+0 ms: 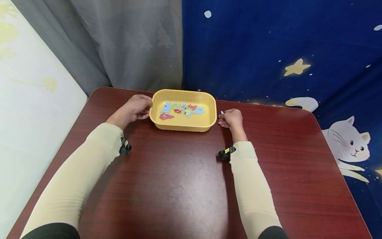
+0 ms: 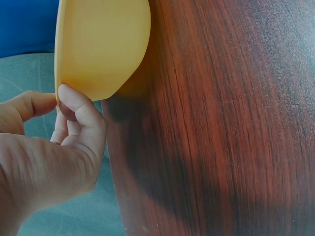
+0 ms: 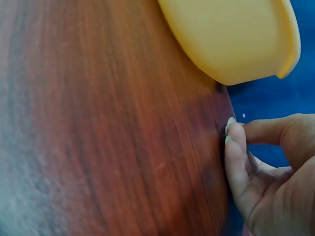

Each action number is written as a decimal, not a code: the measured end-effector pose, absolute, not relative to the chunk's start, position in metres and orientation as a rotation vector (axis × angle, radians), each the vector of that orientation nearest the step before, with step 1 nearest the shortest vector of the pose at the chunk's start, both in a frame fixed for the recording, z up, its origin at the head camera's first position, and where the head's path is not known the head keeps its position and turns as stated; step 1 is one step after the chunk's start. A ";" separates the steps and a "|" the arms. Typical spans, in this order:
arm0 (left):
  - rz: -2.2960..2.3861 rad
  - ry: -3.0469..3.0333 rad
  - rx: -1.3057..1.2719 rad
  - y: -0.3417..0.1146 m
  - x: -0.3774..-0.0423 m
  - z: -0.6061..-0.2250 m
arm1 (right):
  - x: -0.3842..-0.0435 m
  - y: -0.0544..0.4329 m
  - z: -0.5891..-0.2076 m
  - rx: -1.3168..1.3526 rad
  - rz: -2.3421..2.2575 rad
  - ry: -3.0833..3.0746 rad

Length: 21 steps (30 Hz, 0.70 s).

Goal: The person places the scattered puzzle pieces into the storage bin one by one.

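Observation:
A yellow plastic tub (image 1: 183,124) stands at the far side of the table, with several colourful flat pieces (image 1: 187,110) on its floor. They look like cut picture-puzzle pieces in light blue, red and green. At the tub's left end, my left hand (image 1: 138,107) pinches the rim between thumb and fingers; the left wrist view shows this left hand (image 2: 54,147) on the tub's edge. My right hand (image 1: 232,119) is just right of the tub, apart from it. Between its thumb and index finger it pinches a small pale piece (image 1: 222,112), mostly hidden by the fingers.
The dark red wooden table (image 1: 179,179) has rounded far corners. Behind it hang a grey curtain (image 1: 140,43) and a blue curtain (image 1: 247,49) with stars and a cat. A white panel (image 1: 35,89) borders the left side.

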<state>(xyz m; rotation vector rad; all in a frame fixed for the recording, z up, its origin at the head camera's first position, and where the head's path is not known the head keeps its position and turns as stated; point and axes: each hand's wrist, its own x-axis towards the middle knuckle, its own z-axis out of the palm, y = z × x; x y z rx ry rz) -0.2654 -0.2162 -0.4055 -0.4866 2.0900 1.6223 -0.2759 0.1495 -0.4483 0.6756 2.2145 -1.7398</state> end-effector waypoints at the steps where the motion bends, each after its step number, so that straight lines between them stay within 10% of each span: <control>1: 1.623 2.090 -0.486 -0.216 -0.266 -0.406 | -0.276 0.149 -0.449 0.678 -1.720 2.241; 21: 1.616 2.101 -0.488 -0.216 -0.266 -0.405 | -0.279 0.143 -0.451 0.695 -1.324 2.533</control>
